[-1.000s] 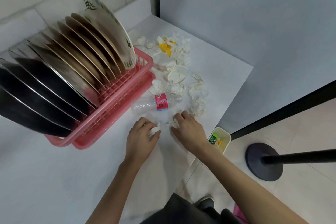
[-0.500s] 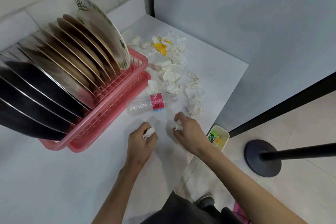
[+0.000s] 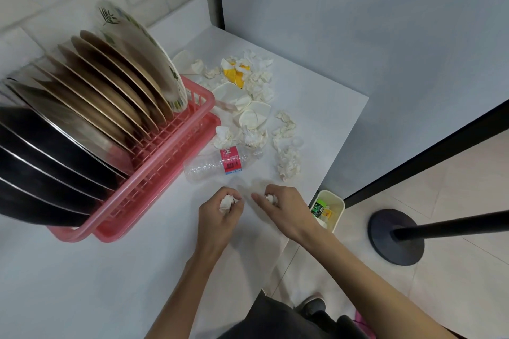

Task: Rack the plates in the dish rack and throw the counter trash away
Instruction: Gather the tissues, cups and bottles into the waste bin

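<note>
**Counter trash: two wads in hand**

One tissue wad (image 3: 227, 201) is gripped in the curled left hand (image 3: 217, 215). A second wad (image 3: 270, 198) is pinched in the curled right hand (image 3: 283, 212), over the white counter (image 3: 316, 107). Just beyond, one clear bottle (image 3: 220, 164) is laid flat, with "SH" legible on its red label. A heap of tissues and paper cups (image 3: 256, 115) is spread farther back. Plates (image 3: 124, 85) are stood edgewise in the pink dish rack (image 3: 165, 173), count unclear. Green and yellow packets are held in one floor bin (image 3: 340, 202).

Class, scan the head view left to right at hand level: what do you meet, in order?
Pink dish rack, left hand gripping a tissue wad, right hand gripping another, small bin, black stand base.
</note>
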